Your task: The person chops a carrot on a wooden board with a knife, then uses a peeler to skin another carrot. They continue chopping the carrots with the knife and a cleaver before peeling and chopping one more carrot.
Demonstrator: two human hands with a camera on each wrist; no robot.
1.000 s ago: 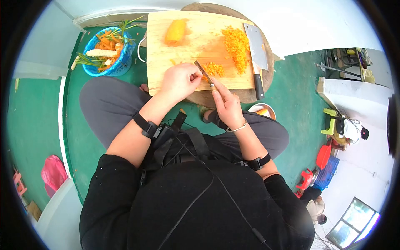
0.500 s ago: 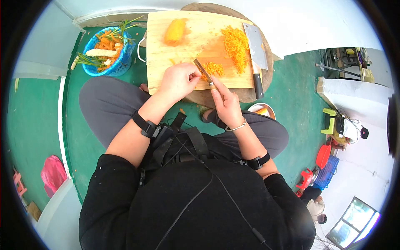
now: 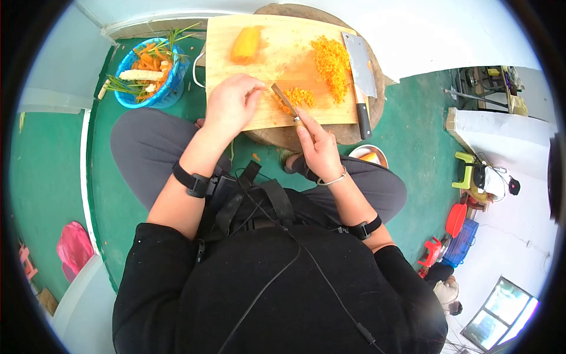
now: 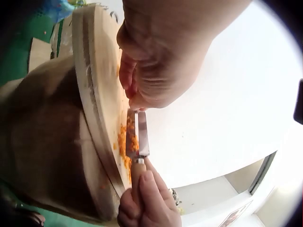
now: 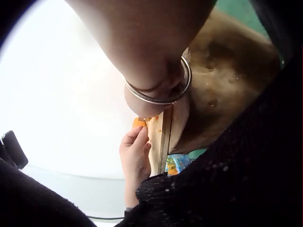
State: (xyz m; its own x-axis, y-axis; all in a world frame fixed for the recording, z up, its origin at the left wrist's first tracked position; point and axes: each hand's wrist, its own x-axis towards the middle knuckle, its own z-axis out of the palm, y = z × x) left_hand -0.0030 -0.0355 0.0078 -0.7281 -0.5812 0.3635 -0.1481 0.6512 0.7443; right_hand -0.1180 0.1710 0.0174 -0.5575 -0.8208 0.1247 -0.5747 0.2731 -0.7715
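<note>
My left hand is above the near left part of the cutting board, left of the blade. In the right wrist view, the thumb and fingers of that hand pinch an orange piece. My right hand grips the wooden handle of a small knife, its blade over chopped orange bits. The left wrist view has the blade just below my left hand. A larger chopped pile lies beside a cleaver; a yellow-orange chunk lies farther back.
Under the board is a round wooden block. At the left stands a blue-lined bin of peelings and greens. A bowl with an orange piece sits near my right knee. Stools, a red basin and a person are at the right.
My left hand has moved left and slightly away from my body, off the small knife's blade. My right hand keeps its grip on the knife, nearly in place.
</note>
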